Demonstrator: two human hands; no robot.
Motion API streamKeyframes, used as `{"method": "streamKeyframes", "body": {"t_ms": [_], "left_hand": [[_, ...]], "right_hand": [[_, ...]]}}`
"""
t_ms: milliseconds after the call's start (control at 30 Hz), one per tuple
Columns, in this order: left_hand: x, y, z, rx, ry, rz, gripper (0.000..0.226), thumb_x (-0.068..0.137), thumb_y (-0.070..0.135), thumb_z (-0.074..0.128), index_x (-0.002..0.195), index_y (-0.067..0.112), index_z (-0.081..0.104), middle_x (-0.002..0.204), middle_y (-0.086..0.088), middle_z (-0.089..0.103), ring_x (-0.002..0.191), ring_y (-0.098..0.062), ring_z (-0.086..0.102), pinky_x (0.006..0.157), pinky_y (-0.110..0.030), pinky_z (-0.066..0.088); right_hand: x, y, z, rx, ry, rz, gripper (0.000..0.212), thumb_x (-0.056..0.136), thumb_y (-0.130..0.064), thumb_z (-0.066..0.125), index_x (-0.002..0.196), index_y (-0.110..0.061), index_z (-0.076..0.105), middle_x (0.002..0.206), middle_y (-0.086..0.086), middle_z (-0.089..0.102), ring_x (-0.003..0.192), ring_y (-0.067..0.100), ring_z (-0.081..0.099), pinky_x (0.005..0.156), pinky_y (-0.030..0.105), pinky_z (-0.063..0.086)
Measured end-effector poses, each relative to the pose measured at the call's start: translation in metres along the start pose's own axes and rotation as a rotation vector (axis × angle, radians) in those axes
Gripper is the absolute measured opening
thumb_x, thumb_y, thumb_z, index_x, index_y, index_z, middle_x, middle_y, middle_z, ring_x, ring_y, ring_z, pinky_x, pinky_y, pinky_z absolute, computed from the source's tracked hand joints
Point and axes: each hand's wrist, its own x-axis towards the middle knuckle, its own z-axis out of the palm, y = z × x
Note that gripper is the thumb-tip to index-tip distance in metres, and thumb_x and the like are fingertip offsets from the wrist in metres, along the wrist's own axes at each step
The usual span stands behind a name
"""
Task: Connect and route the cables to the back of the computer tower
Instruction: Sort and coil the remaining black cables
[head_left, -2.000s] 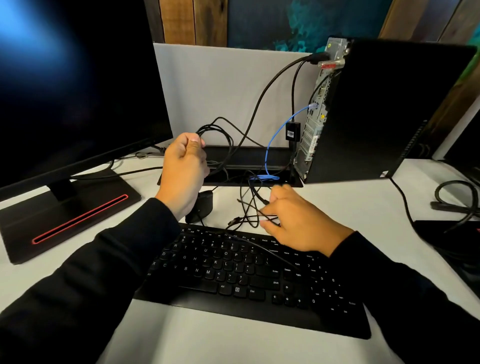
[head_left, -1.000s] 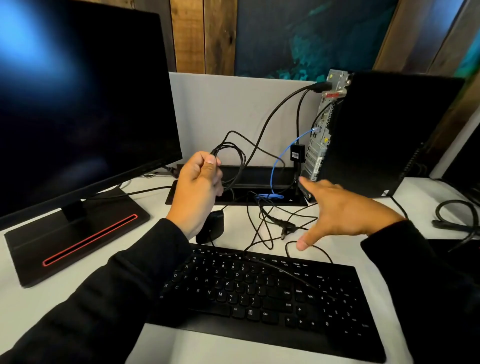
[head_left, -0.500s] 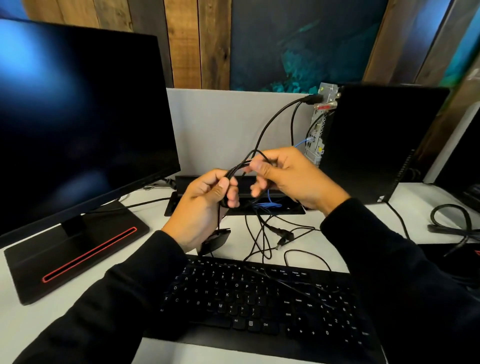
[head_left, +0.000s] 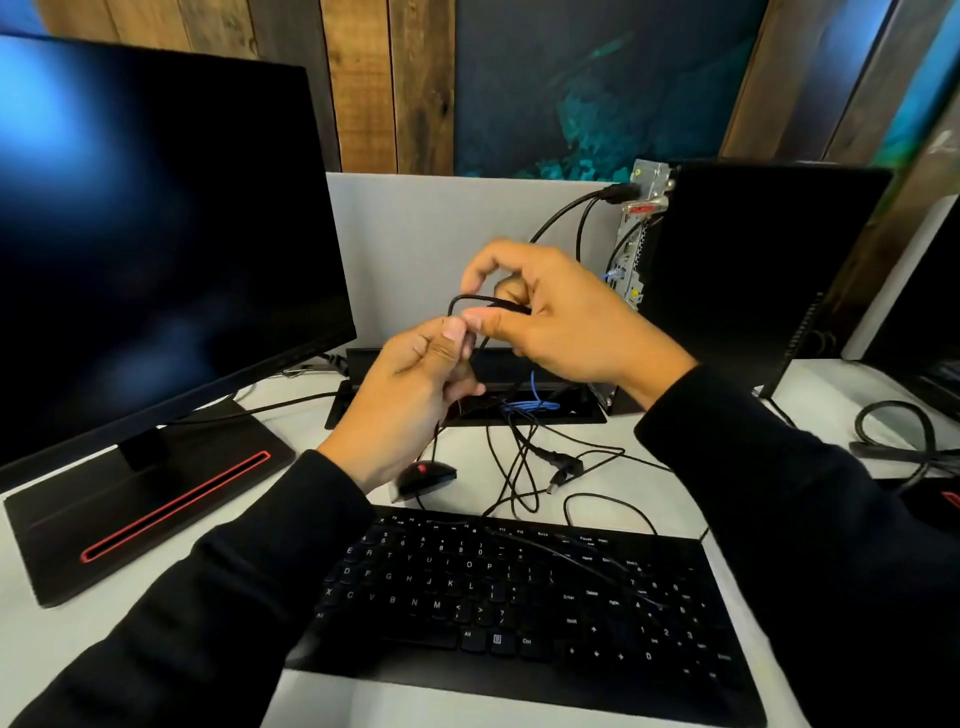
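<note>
A black computer tower (head_left: 737, 270) stands at the back right, its metal rear panel (head_left: 631, 249) facing left with black cables and a blue cable plugged in. In front of the grey partition, both hands meet on a looped black cable (head_left: 470, 301). My left hand (head_left: 410, 389) grips the cable's lower strands in curled fingers. My right hand (head_left: 561, 317) pinches the loop's top between thumb and fingers. Loose black cables with free plugs (head_left: 558, 467) lie on the white desk below.
A large dark monitor (head_left: 156, 234) on a red-striped base fills the left. A black keyboard (head_left: 519, 603) lies in front, a black mouse (head_left: 423, 475) just behind it. A black cable tray (head_left: 363, 400) sits at the partition. More coiled cable (head_left: 893, 431) lies far right.
My right hand left the desk cables, rose and joined my left hand on the looped cable. Both hands have lifted slightly and the loop is now pinched tighter between them.
</note>
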Motion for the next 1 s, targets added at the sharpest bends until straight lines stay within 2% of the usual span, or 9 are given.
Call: {"method": "streamKeyframes", "body": {"t_ms": [100, 200, 333, 567, 667, 767, 833, 900, 1000], "left_hand": [[0.0, 0.002, 0.002, -0.214, 0.088, 0.024, 0.033, 0.108, 0.027, 0.038, 0.08, 0.016, 0.053, 0.064, 0.004, 0.029, 0.063, -0.017, 0.028, 0.081, -0.031, 0.045], [0.001, 0.003, -0.009, -0.341, 0.083, 0.005, 0.033, 0.11, 0.023, 0.034, 0.086, 0.012, 0.053, 0.066, 0.0, 0.033, 0.067, -0.016, 0.04, 0.085, -0.031, 0.047], [-0.005, -0.01, -0.011, -0.273, -0.021, -0.051, 0.029, 0.107, 0.021, 0.039, 0.092, 0.013, 0.062, 0.075, -0.004, 0.054, 0.091, -0.023, 0.062, 0.095, -0.034, 0.048], [-0.009, -0.018, -0.006, -0.211, -0.008, -0.11, 0.017, 0.096, 0.01, 0.053, 0.102, 0.008, 0.069, 0.095, -0.009, 0.074, 0.113, -0.027, 0.068, 0.104, -0.038, 0.047], [-0.007, -0.015, -0.004, -0.147, -0.07, -0.106, 0.02, 0.097, -0.002, 0.054, 0.113, 0.005, 0.064, 0.084, -0.009, 0.07, 0.108, -0.028, 0.069, 0.096, -0.032, 0.051], [0.0, 0.003, 0.002, -0.198, -0.128, -0.148, 0.023, 0.092, -0.01, 0.043, 0.103, 0.001, 0.06, 0.072, -0.011, 0.058, 0.097, -0.032, 0.069, 0.091, -0.032, 0.053], [0.006, 0.013, 0.013, -0.308, -0.09, -0.206, 0.008, 0.092, 0.007, 0.047, 0.091, 0.006, 0.055, 0.062, -0.005, 0.044, 0.073, -0.027, 0.063, 0.092, -0.036, 0.05], [0.011, 0.018, 0.023, -0.367, -0.019, -0.242, 0.023, 0.099, 0.028, 0.052, 0.083, 0.011, 0.049, 0.057, 0.002, 0.033, 0.054, -0.018, 0.041, 0.094, -0.04, 0.042], [0.015, 0.017, 0.037, -0.324, 0.068, -0.207, 0.039, 0.104, 0.034, 0.046, 0.07, 0.016, 0.043, 0.054, 0.006, 0.019, 0.047, -0.013, 0.022, 0.075, -0.033, 0.049]], "right_hand": [[-0.008, 0.018, -0.002, 0.371, -0.07, 0.118, 0.03, 0.095, -0.006, 0.07, 0.121, -0.009, 0.057, 0.078, 0.022, 0.064, 0.072, 0.021, 0.066, 0.077, 0.037, 0.055], [-0.024, 0.036, 0.005, 0.6, -0.13, 0.221, 0.011, 0.097, 0.0, 0.061, 0.109, -0.001, 0.061, 0.087, 0.013, 0.071, 0.097, 0.029, 0.07, 0.101, 0.048, 0.053], [-0.028, 0.039, 0.007, 1.028, -0.011, 0.22, 0.003, 0.099, -0.003, 0.054, 0.099, -0.001, 0.056, 0.069, 0.007, 0.035, 0.057, 0.016, 0.044, 0.07, 0.033, 0.055], [-0.026, 0.04, -0.006, 1.22, -0.038, 0.186, 0.039, 0.089, -0.007, 0.052, 0.127, -0.002, 0.061, 0.067, -0.002, 0.025, 0.053, 0.007, 0.022, 0.055, 0.027, 0.025], [-0.024, 0.041, -0.004, 1.073, 0.071, 0.332, 0.041, 0.103, -0.039, 0.051, 0.114, -0.002, 0.066, 0.064, -0.003, 0.028, 0.052, 0.008, 0.019, 0.053, 0.028, 0.018], [-0.023, 0.044, 0.007, 0.64, 0.247, 0.293, 0.048, 0.109, -0.04, 0.042, 0.088, -0.004, 0.065, 0.058, 0.001, 0.025, 0.048, 0.011, 0.021, 0.048, 0.026, 0.02], [-0.024, 0.044, 0.008, 0.503, 0.286, 0.239, 0.044, 0.107, -0.042, 0.047, 0.078, -0.015, 0.063, 0.059, 0.008, 0.025, 0.049, 0.015, 0.024, 0.046, 0.027, 0.027], [-0.023, 0.044, 0.005, 0.445, 0.319, 0.222, 0.043, 0.105, -0.045, 0.05, 0.07, -0.02, 0.057, 0.061, 0.01, 0.031, 0.05, 0.017, 0.029, 0.048, 0.032, 0.034], [-0.024, 0.043, 0.004, 0.305, 0.33, 0.231, 0.051, 0.104, -0.052, 0.046, 0.069, -0.015, 0.046, 0.06, 0.009, 0.033, 0.047, 0.011, 0.045, 0.06, 0.049, 0.057]]}}
